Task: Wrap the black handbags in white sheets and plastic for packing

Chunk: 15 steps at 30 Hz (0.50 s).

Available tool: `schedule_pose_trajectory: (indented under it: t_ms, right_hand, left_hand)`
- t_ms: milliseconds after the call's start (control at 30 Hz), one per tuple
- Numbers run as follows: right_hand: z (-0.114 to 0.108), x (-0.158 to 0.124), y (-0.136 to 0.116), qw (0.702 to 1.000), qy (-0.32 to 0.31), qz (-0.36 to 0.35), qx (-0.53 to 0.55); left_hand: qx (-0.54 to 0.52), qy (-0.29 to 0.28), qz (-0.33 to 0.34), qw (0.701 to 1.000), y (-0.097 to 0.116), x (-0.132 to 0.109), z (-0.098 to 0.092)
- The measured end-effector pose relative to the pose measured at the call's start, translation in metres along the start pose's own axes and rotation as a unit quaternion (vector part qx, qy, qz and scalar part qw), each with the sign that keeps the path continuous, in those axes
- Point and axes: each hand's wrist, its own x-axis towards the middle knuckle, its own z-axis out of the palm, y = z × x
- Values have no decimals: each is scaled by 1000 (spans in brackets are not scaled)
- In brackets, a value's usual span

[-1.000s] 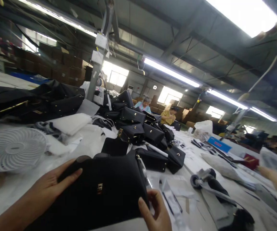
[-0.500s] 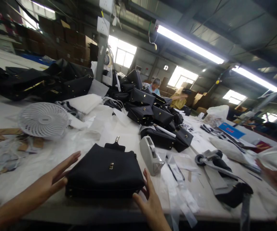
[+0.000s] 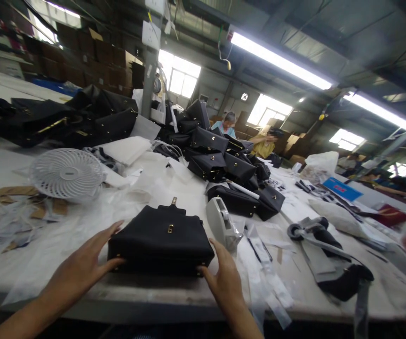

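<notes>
A black handbag [image 3: 160,240] lies on the white table in front of me, its flap tab with a gold clasp pointing away and a gold lock plate on its face. My left hand [image 3: 86,259] grips the bag's left side, thumb along the near lower edge and fingers behind the corner. On the opposite side, my right hand [image 3: 224,273] holds the right end, thumb at the near bottom corner. Just beyond that hand stands a grey tape dispenser [image 3: 221,221].
A white fan [image 3: 67,173] lies at left near paper scraps [image 3: 19,221]. Black bags are piled at the centre back [image 3: 208,141] and far left [image 3: 83,117]. Plastic strips [image 3: 269,282] and a wrapped black strap [image 3: 344,282] lie to the right. Two people sit behind the pile.
Both hands have closed in on the bag's sides. The bag has turned slightly and sits a little further right. Another person's hand at the far right has left the view.
</notes>
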Motion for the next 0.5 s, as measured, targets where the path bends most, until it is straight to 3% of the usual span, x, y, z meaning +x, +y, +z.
schedule_pose_trajectory:
  t_ms: [67, 167, 233, 333, 500]
  right_hand:
    - [-8, 6, -19, 993, -4, -89, -75]
    - [-12, 25, -43, 967, -83, -197, -135]
    - [-8, 40, -47, 953, -150, -217, -149]
    - [3, 57, -39, 943, -227, -192, -151]
    - [27, 65, -18, 949, -252, -143, -127]
  left_hand:
    - [106, 18, 137, 985, 16, 5, -9]
    - [199, -68, 273, 939, 41, 21, -12]
    - [206, -136, 289, 925, 47, 34, -5]
    - [186, -188, 270, 926, 34, 47, 12]
    - [125, -140, 259, 947, -9, 47, 43]
